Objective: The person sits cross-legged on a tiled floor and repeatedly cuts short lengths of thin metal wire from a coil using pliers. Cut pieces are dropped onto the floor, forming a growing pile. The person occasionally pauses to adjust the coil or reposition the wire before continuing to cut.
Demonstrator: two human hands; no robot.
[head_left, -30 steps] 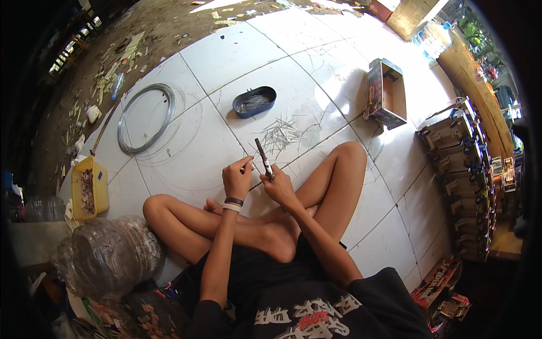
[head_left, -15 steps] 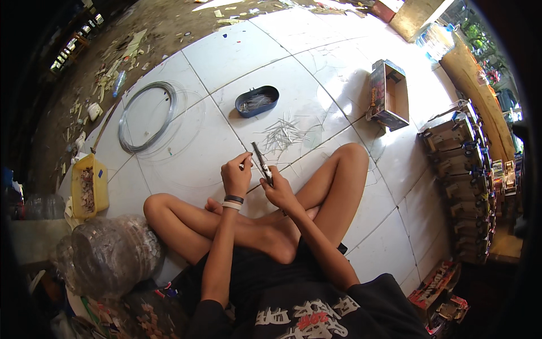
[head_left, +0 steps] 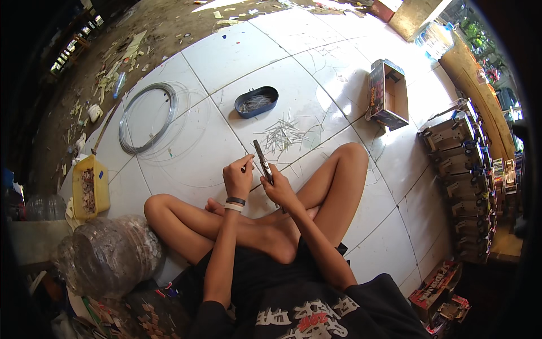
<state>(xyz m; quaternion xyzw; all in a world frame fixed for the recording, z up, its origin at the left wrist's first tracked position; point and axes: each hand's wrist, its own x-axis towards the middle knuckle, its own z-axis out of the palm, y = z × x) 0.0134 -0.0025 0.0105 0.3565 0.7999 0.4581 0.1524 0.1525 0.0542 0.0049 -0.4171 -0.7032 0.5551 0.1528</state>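
Observation:
My right hand (head_left: 278,187) is wrapped round the handles of a pair of pliers (head_left: 260,153), its dark jaws pointing up and away from me. Just left of the pliers, my left hand (head_left: 238,176) is closed with the fingertips pinched together. A small dark bit shows between its fingers, too small to name. Beyond both hands lies a loose pile of short, thin wire pieces (head_left: 284,134) on the tiles. Behind the pile stands a dark blue oval tub (head_left: 257,113) with more wire pieces inside. A coil of wire (head_left: 125,135) rests at the left, with loose loops spreading toward my left hand.
A yellow bin (head_left: 103,193) with small scraps and a large clear plastic jug (head_left: 116,254) are at my left. An open cardboard box (head_left: 400,116) stands at the far right. Stacked wooden toy vehicles (head_left: 460,186) line the right side. My crossed legs frame the work spot.
The pliers have tilted slightly and their jaws have risen a little. My left hand has shifted slightly to the right. Loose wire loops by the coil have moved a little.

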